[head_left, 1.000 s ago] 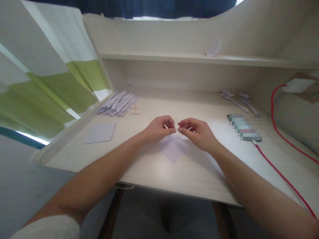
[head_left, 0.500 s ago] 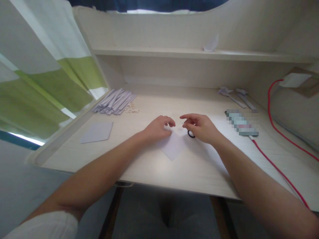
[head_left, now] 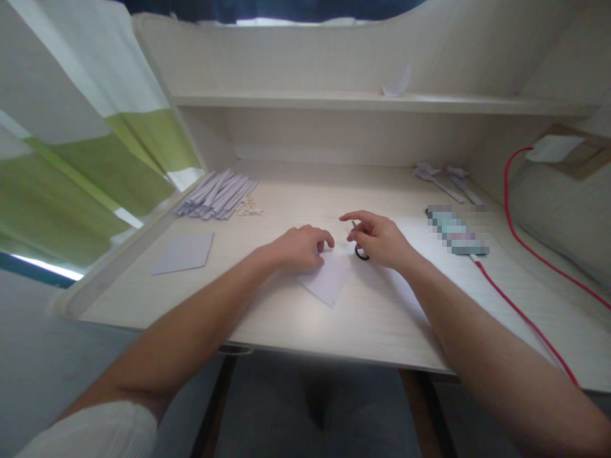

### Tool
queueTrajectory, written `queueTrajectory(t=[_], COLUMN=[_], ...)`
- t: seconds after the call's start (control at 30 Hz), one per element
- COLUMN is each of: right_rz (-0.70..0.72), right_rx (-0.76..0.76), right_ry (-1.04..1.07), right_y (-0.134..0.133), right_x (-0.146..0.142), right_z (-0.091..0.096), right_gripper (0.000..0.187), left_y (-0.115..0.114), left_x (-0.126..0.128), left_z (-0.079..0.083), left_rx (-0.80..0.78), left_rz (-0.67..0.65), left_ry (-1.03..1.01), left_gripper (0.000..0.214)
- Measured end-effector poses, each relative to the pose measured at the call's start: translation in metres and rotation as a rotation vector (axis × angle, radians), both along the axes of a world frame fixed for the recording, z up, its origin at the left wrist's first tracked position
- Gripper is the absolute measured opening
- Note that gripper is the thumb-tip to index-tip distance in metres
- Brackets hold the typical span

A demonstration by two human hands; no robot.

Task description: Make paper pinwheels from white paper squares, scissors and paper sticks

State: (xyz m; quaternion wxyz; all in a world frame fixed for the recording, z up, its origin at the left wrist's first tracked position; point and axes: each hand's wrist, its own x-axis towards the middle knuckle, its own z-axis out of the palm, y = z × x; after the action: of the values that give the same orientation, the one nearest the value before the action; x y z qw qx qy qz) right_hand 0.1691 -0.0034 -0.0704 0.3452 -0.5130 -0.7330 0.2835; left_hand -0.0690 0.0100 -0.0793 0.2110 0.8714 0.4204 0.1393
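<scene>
My left hand [head_left: 301,247] rests on the near part of the desk, its fingers curved and its thumb apart from them. The thumb touches a small white sheet of paper [head_left: 329,280], which lies with one corner towards me. To the right of the sheet, my right hand [head_left: 379,238] is closed around small scissors [head_left: 361,254]. One black ring handle shows below the fingers, and a thin pale tip pokes out between thumb and index finger. The index finger is stretched out to the left; the rest of the scissors is hidden.
A pile of folded paper strips [head_left: 217,194] lies at the back left, beside small pale bits [head_left: 249,207]. Nearer is a stack of square paper [head_left: 184,252]. On the right are a phone [head_left: 457,230] with a red cable [head_left: 525,324] and two paper shapes with stems [head_left: 436,179].
The sheet has turned slightly under my left hand, which has moved a little. The scissors' tip shows more clearly in my right hand. The whole view has shifted slightly.
</scene>
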Motion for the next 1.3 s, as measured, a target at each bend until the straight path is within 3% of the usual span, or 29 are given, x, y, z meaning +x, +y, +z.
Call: queueTrajectory(t=[0.17,0.3,0.47,0.6,0.73,0.9,1.07,1.3], right_rz=[0.029,0.048,0.114,0.081,-0.030,-0.170,-0.200,-0.118], right_rx=[0.032,0.022,-0.059,-0.042,-0.014,0.019,0.007,-0.025], right_ry=[-0.091,-0.119,-0.027,0.134,0.266,0.454,0.550,0.563], right_y=[-0.005,-0.009,-0.016,-0.017,-0.013,-0.010,-0.009,-0.019], right_x=[-0.002,-0.004,-0.008,-0.014,-0.019,-0.019,-0.020,-0.035], right_z=[0.007,0.013,0.017,0.012,0.006,0.009,0.009,0.006], right_gripper=[0.037,0.022,0.027,0.019,0.026,0.033,0.031,0.031], left_y=[0.002,0.004,0.003,0.002,0.005,0.008,0.008,-0.002], left_x=[-0.001,-0.004,-0.008,-0.006,-0.004,-0.005,-0.003,0.000], left_z=[-0.008,-0.009,-0.001,0.002,0.000,-0.001,0.002,0.007], left_rx=[-0.053,-0.064,-0.121,-0.208,-0.245,-0.428,-0.538,-0.607], left_rz=[-0.003,0.003,0.053,0.092,0.204,0.243,0.191,0.165], left_ry=[-0.085,-0.198,-0.361,-0.515,-0.727,-0.894,-0.986,-1.003], left_gripper=[0.026,0.018,0.010,0.004,0.027,0.057,0.057,0.050])
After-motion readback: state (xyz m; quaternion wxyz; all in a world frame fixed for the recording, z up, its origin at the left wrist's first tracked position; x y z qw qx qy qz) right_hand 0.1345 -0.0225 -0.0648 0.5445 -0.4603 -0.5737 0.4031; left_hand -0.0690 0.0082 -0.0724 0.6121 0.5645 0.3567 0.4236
